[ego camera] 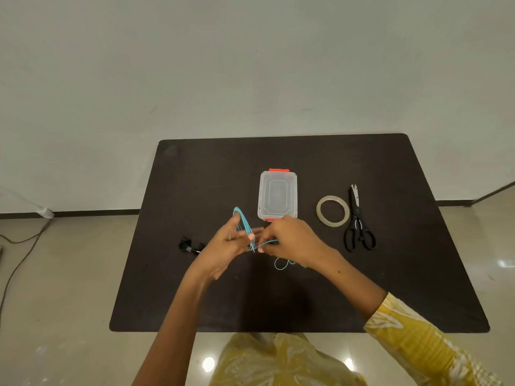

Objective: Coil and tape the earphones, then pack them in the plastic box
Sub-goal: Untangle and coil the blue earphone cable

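Turquoise earphones (244, 222) are wound in several loops around the fingers of my left hand (226, 247), above the middle of the dark table (390, 288). My right hand (289, 240) pinches the cable beside those loops; a loose tail of cable (281, 264) curls on the table below it. The clear plastic box (277, 195) with orange clips stands closed just behind my hands. A roll of clear tape (332, 211) lies to its right.
Black scissors (358, 224) lie right of the tape roll. A black pair of earphones (189, 245) sits bunched on the table left of my left hand. Cables run across the floor at the far left.
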`<action>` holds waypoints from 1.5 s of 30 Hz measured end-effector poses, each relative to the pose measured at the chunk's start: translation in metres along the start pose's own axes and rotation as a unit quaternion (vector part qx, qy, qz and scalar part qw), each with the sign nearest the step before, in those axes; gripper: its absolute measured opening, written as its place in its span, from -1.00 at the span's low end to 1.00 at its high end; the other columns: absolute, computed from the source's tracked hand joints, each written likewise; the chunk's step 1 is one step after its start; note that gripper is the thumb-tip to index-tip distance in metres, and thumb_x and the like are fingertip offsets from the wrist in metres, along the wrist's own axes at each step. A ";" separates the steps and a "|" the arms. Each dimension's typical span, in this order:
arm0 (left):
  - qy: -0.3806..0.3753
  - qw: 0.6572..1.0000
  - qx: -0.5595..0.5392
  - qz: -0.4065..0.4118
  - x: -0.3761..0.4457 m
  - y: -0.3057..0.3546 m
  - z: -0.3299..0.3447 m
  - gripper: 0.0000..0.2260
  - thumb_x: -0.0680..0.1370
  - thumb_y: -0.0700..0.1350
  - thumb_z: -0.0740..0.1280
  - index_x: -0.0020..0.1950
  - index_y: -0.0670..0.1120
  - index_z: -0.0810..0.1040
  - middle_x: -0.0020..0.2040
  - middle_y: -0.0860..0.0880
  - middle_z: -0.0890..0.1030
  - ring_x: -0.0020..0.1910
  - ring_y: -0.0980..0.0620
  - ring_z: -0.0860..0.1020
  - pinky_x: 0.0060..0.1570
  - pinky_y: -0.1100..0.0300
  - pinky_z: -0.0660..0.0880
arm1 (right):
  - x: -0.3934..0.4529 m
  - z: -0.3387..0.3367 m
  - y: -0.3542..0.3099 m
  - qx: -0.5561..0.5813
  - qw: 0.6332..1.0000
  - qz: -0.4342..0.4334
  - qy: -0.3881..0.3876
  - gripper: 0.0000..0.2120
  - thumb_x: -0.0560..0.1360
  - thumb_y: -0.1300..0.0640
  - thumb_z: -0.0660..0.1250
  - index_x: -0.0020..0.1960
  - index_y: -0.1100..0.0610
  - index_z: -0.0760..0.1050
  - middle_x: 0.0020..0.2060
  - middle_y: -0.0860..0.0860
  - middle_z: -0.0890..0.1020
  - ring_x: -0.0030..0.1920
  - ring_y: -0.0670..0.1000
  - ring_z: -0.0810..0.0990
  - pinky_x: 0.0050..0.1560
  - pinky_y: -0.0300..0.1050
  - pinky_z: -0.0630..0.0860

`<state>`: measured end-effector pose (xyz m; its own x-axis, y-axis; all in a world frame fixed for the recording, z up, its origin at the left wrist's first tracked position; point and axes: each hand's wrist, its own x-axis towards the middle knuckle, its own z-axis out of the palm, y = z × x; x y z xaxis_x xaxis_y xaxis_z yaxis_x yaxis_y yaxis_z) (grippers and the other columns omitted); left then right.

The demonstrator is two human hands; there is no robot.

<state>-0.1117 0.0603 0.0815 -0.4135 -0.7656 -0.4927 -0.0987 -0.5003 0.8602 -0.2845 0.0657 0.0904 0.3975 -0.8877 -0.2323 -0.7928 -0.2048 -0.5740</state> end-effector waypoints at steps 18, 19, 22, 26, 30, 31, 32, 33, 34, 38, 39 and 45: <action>-0.286 0.957 -0.046 -0.032 -0.014 0.007 -0.011 -0.49 0.59 -0.29 0.20 0.44 0.12 0.19 0.28 -0.17 0.55 0.31 -0.11 0.49 0.19 0.18 0.48 | 0.020 -0.032 0.028 0.272 0.961 -0.043 0.014 -0.90 0.35 0.18 0.52 -0.16 0.02 0.67 -0.26 -0.16 0.68 -0.14 -0.16 0.63 -0.06 -0.37 0.53; -0.292 0.954 -0.055 -0.033 -0.014 0.005 -0.011 -0.50 0.59 -0.30 0.19 0.43 0.12 0.20 0.27 -0.17 0.56 0.31 -0.11 0.49 0.18 0.19 0.48 | 0.020 -0.031 0.030 0.284 0.958 -0.037 0.014 -0.90 0.35 0.18 0.51 -0.16 0.02 0.67 -0.25 -0.14 0.68 -0.12 -0.14 0.64 -0.02 -0.31 0.54; -0.308 0.948 -0.076 -0.032 -0.015 0.002 -0.012 -0.50 0.59 -0.32 0.16 0.43 0.12 0.19 0.26 -0.17 0.56 0.30 -0.09 0.50 0.18 0.20 0.48 | 0.017 -0.028 0.035 0.341 0.940 -0.017 0.020 -0.87 0.37 0.22 0.49 -0.16 0.01 0.66 -0.23 -0.08 0.69 -0.09 -0.05 0.65 0.02 -0.14 0.57; -0.327 0.936 -0.126 -0.020 -0.019 -0.002 -0.011 -0.49 0.57 -0.24 0.26 0.45 0.06 0.17 0.27 -0.19 0.55 0.27 -0.06 0.53 0.17 0.20 0.49 | 0.013 -0.025 0.040 0.438 0.899 0.011 0.010 -0.89 0.41 0.29 0.44 -0.08 0.14 0.65 -0.20 0.04 0.70 -0.12 0.01 0.67 -0.12 -0.18 0.59; -0.329 0.919 -0.216 0.016 -0.020 -0.004 -0.005 -0.47 0.57 -0.22 0.28 0.47 -0.03 0.14 0.27 -0.21 0.55 0.20 0.02 0.58 0.16 0.19 0.52 | 0.010 -0.010 0.031 0.567 0.822 0.063 0.008 -0.88 0.47 0.22 0.38 -0.16 0.06 0.66 -0.22 -0.02 0.69 -0.15 -0.06 0.64 -0.18 -0.25 0.54; -0.324 0.915 -0.241 0.021 -0.019 -0.003 -0.004 -0.47 0.57 -0.23 0.28 0.47 -0.05 0.13 0.28 -0.21 0.54 0.21 0.02 0.57 0.16 0.19 0.52 | 0.009 -0.003 0.028 0.597 0.799 0.075 0.005 -0.89 0.47 0.16 0.37 -0.17 0.05 0.66 -0.23 -0.03 0.68 -0.16 -0.06 0.63 -0.17 -0.24 0.54; -0.314 0.913 -0.259 0.024 -0.017 -0.001 -0.002 -0.47 0.57 -0.25 0.27 0.47 -0.06 0.14 0.29 -0.21 0.53 0.22 0.01 0.56 0.16 0.18 0.52 | 0.008 0.004 0.023 0.629 0.773 0.084 0.001 -0.88 0.47 0.09 0.35 -0.16 0.06 0.66 -0.23 -0.03 0.67 -0.16 -0.06 0.62 -0.15 -0.22 0.55; -0.300 0.916 -0.266 0.024 -0.016 0.002 -0.001 -0.48 0.56 -0.25 0.28 0.47 -0.05 0.16 0.30 -0.22 0.52 0.23 0.00 0.55 0.16 0.18 0.53 | 0.007 0.010 0.020 0.652 0.753 0.094 0.002 -0.83 0.46 0.02 0.33 -0.16 0.06 0.67 -0.22 -0.02 0.68 -0.15 -0.05 0.63 -0.14 -0.21 0.57; -0.283 0.923 -0.261 0.025 -0.013 0.004 0.000 -0.49 0.56 -0.25 0.28 0.46 -0.04 0.20 0.32 -0.24 0.50 0.25 -0.03 0.54 0.15 0.18 0.53 | 0.006 0.015 0.016 0.665 0.739 0.105 0.008 -0.79 0.45 -0.03 0.32 -0.15 0.05 0.67 -0.22 -0.02 0.68 -0.14 -0.06 0.65 -0.13 -0.20 0.59; -0.227 0.950 -0.209 0.044 -0.006 0.006 -0.001 -0.51 0.55 -0.27 0.24 0.45 0.02 0.25 0.33 -0.24 0.48 0.32 -0.09 0.47 0.15 0.17 0.51 | 0.004 0.023 0.008 0.615 0.776 0.136 0.042 -0.78 0.56 0.03 0.24 -0.10 0.02 0.65 -0.24 -0.03 0.66 -0.19 -0.04 0.61 -0.17 -0.18 0.53; -0.206 0.955 -0.211 0.047 -0.005 0.006 -0.003 -0.47 0.55 -0.27 0.25 0.47 0.01 0.20 0.33 -0.23 0.49 0.32 -0.09 0.47 0.15 0.17 0.51 | 0.003 0.024 0.007 0.580 0.801 0.140 0.041 -0.77 0.59 0.11 0.20 -0.08 0.03 0.64 -0.29 -0.05 0.65 -0.26 -0.08 0.57 -0.26 -0.24 0.50; -0.100 0.977 -0.182 0.050 0.005 0.013 -0.017 -0.31 0.55 -0.28 0.22 0.54 0.01 -0.09 0.26 -0.20 0.56 0.28 -0.08 0.52 0.12 0.13 0.54 | -0.005 0.024 -0.001 0.375 0.922 0.086 0.037 -0.77 0.59 0.13 0.22 -0.07 0.24 0.59 -0.37 -0.01 0.55 -0.44 -0.15 0.43 -0.37 -0.31 0.38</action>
<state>-0.0993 0.0431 0.0877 -0.5766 -0.7424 -0.3411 0.2649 -0.5648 0.7816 -0.2744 0.0801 0.0730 0.2411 -0.9117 -0.3327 -0.2878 0.2602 -0.9217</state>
